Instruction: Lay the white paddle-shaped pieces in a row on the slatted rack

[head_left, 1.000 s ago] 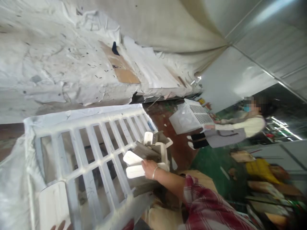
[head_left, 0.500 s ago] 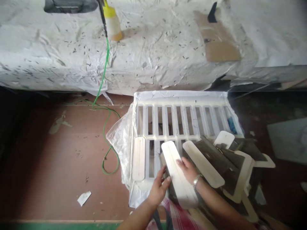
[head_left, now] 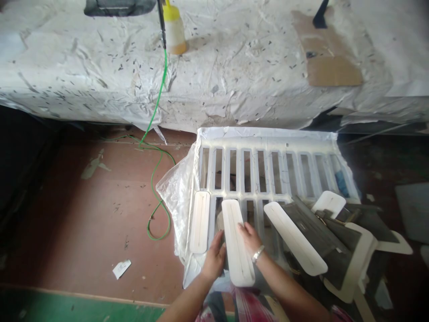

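Slats going onto the white grid frame

Slats are being laid over the white grid frame (head_left: 268, 172), and I read the work as early: one slat (head_left: 200, 221) lies on the frame's left end, a second is in my hands, and the other slots toward the frame's right are open.

Left of the frame a green cable (head_left: 155, 134) runs over the brown floor, down from the sheeted bench behind the frame, where a yellow-capped bottle (head_left: 174, 29) stands. At the frame's near edge my left hand (head_left: 214, 257) rests flat against the left side of the middle slat (head_left: 237, 241), fingers spread, not clamped. My right hand (head_left: 250, 237) lies on the slat's right side, fingers pressing down on its face. That slat sits just right of the placed one, nearly parallel to it. Right of it a third slat (head_left: 295, 237) lies slanted on a heap of grey and white pieces (head_left: 342, 241).

Compared with half a second ago, the held slat has swung from a slant to almost straight and lies closer to the placed slat.
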Demonstrator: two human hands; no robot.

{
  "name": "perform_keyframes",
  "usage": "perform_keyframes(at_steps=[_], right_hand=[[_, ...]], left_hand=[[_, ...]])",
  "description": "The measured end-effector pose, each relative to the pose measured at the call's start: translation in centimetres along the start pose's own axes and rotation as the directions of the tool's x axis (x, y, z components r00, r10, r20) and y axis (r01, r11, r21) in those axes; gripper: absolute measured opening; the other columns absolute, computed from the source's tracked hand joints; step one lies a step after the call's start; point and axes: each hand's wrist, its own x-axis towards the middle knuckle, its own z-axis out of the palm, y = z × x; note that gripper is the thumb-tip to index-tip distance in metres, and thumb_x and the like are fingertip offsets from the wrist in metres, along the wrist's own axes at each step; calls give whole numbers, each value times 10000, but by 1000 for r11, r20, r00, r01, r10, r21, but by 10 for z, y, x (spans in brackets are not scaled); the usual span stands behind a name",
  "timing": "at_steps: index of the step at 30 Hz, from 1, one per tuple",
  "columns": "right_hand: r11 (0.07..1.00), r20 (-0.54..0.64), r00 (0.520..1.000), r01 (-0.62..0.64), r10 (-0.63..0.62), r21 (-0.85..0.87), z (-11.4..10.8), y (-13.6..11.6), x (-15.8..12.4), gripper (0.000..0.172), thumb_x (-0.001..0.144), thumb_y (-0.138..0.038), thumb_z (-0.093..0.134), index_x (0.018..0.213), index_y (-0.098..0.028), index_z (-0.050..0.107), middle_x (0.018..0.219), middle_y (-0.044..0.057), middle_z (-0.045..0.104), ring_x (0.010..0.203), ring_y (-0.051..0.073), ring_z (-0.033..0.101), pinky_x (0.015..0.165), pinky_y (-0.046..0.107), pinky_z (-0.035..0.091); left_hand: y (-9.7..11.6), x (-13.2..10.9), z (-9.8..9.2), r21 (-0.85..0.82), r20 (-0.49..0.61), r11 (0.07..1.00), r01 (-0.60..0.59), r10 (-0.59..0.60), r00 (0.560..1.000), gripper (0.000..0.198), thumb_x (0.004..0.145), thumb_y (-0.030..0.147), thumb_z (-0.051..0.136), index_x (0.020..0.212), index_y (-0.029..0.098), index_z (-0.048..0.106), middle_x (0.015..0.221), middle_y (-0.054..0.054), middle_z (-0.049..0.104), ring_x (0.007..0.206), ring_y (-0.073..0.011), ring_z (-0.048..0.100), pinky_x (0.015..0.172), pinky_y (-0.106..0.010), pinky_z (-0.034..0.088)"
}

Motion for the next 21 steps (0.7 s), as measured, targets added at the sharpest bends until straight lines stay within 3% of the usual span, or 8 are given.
perform_keyframes(at_steps=[3,5,8,13,16,21], right_hand=[[997,-30,999,22,-25,-72,15,4,25,560,699,-739,324,616,-186,288,549,-25,338,551,111,368,537,246,326],[994,-38,998,52,-55,-92,22,3,41,543,724,-719,300,628,-185,284,560,-27,325,559,108,358,548,240,320],[989,-31,996,80,-85,-125,32,4,57,523,746,-699,283,640,-187,270,557,-33,295,551,106,342,545,236,302],[974,-38,994,95,-105,-208,48,14,60,464,796,-637,250,679,-188,284,570,-30,319,557,115,343,564,245,270],[963,-6,994,102,-107,-249,55,18,57,442,814,-612,242,698,-188,296,585,-25,345,571,122,353,579,253,263],[949,113,992,95,-63,-302,52,20,57,369,856,-500,239,671,-184,288,577,-22,338,571,121,364,576,251,272]], left_hand=[[-12,31,-5,30,12,999,-26,26,1000,517,850,280,408,1325,76,383,1339,-126,423,1246,-185,385,1083,-326,275],[-13,49,-14,90,-53,996,-12,17,998,477,822,224,422,1280,91,447,1270,-121,489,1166,-186,459,1031,-313,331],[-8,63,-31,138,-158,990,30,-8,987,396,866,305,372,1158,102,545,1132,-113,566,1043,-182,520,954,-301,374],[-6,62,-41,124,-36,992,35,-31,999,466,881,482,312,778,118,583,744,-48,578,740,-141,524,742,-247,414],[-17,57,-36,131,-45,987,98,-92,995,440,876,460,307,757,117,554,690,-30,542,662,-118,485,633,-224,387],[-35,48,-30,202,-101,959,199,-182,978,233,771,339,484,764,121,565,659,-14,542,610,-105,476,567,-208,342]])
